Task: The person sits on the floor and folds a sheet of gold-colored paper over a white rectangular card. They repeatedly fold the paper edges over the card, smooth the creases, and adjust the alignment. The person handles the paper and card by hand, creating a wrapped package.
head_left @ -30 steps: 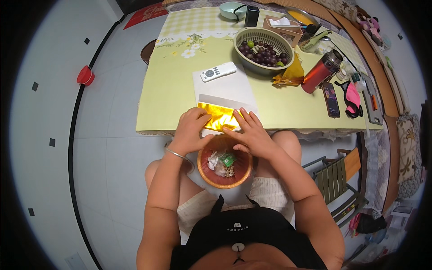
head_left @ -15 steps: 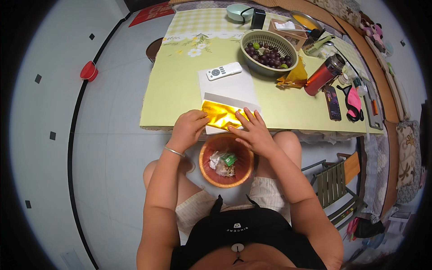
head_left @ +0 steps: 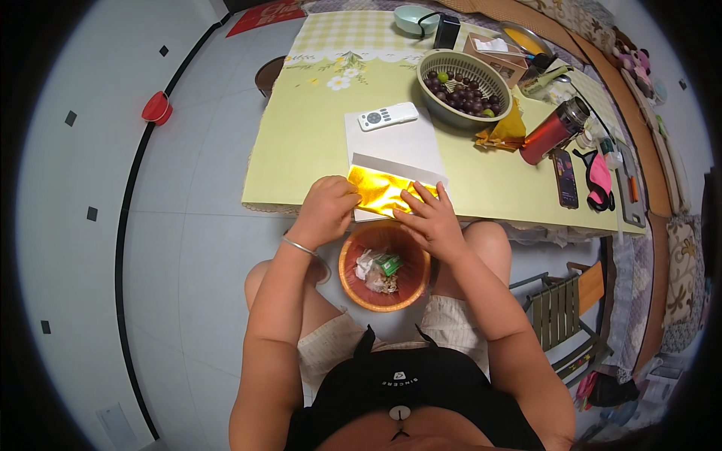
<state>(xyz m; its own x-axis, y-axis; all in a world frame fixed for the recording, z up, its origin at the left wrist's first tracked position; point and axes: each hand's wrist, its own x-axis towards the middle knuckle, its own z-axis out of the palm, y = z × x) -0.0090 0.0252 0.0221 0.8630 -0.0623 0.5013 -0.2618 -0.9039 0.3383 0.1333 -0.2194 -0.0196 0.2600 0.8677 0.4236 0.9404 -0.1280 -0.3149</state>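
Observation:
A shiny gold foil sheet (head_left: 382,189) with a pale grey strip along its far side lies at the table's front edge, over a white sheet of paper (head_left: 406,143). My left hand (head_left: 329,204) pinches the foil's left end between thumb and fingers; the fingertips are partly hidden. On the right end rests my right hand (head_left: 434,222), its fingers spread and lying on the foil. A white remote control (head_left: 388,116) sits on the paper beyond the foil. Below the table edge, between my legs, stands an orange-brown bin (head_left: 347,274) holding crumpled wrappers and small scraps.
Farther back is a colander (head_left: 440,113) of dark grapes, with folded gold foil (head_left: 505,134) beside it. To the right are a red thermos (head_left: 545,139), a phone (head_left: 565,179) and a pink-and-black item (head_left: 598,180). A folding chair (head_left: 560,312) stands at lower right.
The whole view has shifted slightly, moving the table things a little to the right in the picture. Both hands keep nearly the same places on the foil.

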